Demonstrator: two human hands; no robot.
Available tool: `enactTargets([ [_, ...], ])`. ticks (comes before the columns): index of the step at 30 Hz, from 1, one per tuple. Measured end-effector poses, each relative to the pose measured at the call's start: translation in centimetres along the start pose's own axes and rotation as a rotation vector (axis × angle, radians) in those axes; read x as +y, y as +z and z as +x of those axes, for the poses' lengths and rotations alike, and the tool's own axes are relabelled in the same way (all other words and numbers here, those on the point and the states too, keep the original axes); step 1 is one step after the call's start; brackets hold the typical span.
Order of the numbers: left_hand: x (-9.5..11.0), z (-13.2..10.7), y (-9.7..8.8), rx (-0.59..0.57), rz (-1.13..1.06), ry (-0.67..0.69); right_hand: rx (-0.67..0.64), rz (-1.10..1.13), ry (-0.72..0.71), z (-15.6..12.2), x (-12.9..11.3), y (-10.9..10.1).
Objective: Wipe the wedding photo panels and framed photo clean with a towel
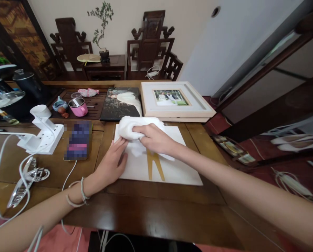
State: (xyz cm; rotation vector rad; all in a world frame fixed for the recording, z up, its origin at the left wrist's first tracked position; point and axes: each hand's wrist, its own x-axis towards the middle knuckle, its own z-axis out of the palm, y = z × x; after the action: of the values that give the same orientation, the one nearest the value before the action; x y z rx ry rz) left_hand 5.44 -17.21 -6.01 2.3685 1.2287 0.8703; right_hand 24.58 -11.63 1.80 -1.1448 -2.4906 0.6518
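My right hand (158,140) is closed on a bunched white cloth (126,128) and presses it against the upper part of a flat white panel (181,169). Part of the cloth trails out below and to the right of that hand. Below it, a tan shape with two tapering legs (150,168) shows on the panel; its top is hidden by the hand and cloth. My left hand (110,162) rests with fingers stretched out along the panel's left edge, its fingertips close to the cloth. A thin bracelet and a band circle the left wrist.
Behind the panel lie a dark photo board (122,103) and a cream-framed picture (201,105). To the left are a phone (79,141), a white power strip (50,140) with cables, a silver hair claw (23,185) and a pink cup (79,107). The table's right edge drops off.
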Motion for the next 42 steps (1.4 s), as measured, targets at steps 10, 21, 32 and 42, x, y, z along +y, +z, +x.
enactTargets([
  [10, 0.0, -0.1, -0.2, -0.025, 0.007, -0.006, 0.022, -0.012, 0.079, -0.1, 2.5, -2.1],
  [21, 0.2, -0.1, -0.1, -0.033, 0.025, -0.017, -0.016, -0.130, 0.297, -11.8, 6.0, -3.7],
  [32, 0.1, -0.1, -0.1, -0.037, 0.028, -0.010, -0.096, -0.167, 0.260, -12.2, 6.6, -3.8],
  [42, 0.0, -0.1, -0.1, -0.034, 0.034, -0.001, -0.016, -0.179, 0.210, -11.2, 5.9, -2.2],
])
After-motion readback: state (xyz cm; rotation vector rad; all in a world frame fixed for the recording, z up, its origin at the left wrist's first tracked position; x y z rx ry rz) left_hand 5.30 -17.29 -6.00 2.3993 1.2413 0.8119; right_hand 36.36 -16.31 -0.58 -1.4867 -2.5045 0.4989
